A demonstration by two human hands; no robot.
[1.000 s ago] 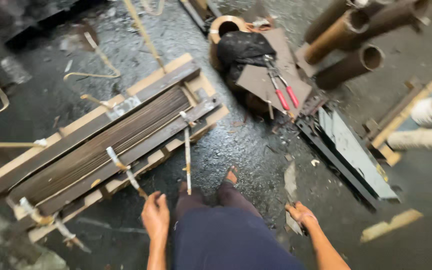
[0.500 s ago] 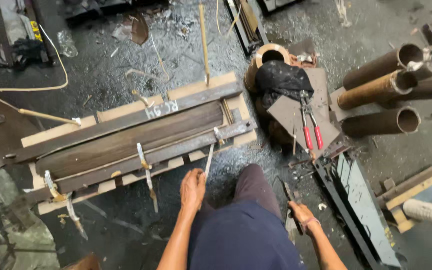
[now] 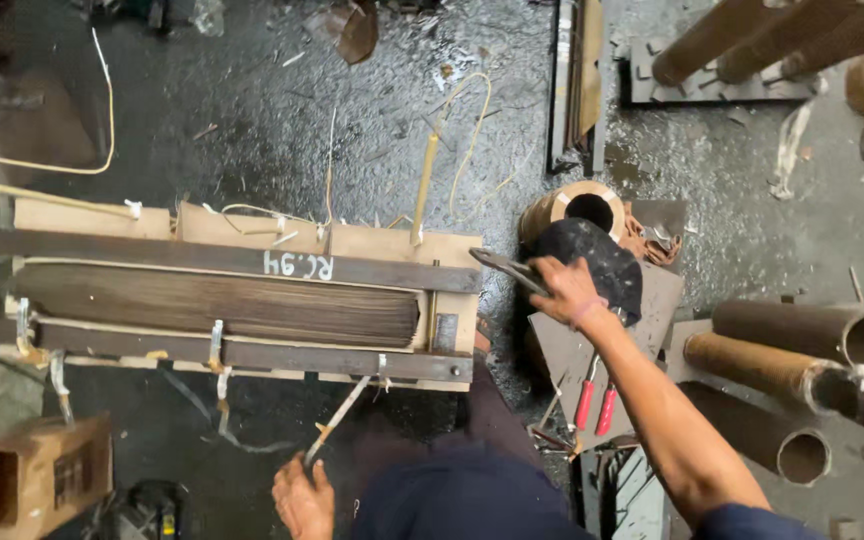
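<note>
Metal strips, thin and dark, lie stacked lengthwise as a long bundle [image 3: 222, 305] clamped between two dark steel bars on a pale board frame [image 3: 252, 240], which rests on a wet, gritty workshop floor at the left and centre of a view looking straight down. Nearest the camera, the person's left hand [image 3: 302, 497] is at the bottom edge, fingers closed around the lower end of a thin pale strap [image 3: 337, 415] that slants up to the near steel bar [image 3: 252, 355]. The right hand [image 3: 564, 290] reaches forward past the right end of the frame, curled shut on the handle end of a flat dark metal tool [image 3: 507, 268] whose other end points toward the far steel bar [image 3: 222, 260]. The right forearm crosses above a brown board [image 3: 572, 345] on the floor, where a pair of red-handled pliers [image 3: 594, 405] lies. Just beyond the right hand sit a black bag-like bundle [image 3: 597, 260] and an open brown cylinder [image 3: 577, 205]. Rusty brown pipes [image 3: 802, 360] lie side by side at the right, with more [image 3: 782, 35] at the top right. Pale cords [image 3: 462, 140] trail over the floor behind the frame. A wooden box [image 3: 27, 480] sits at the lower left corner.
</note>
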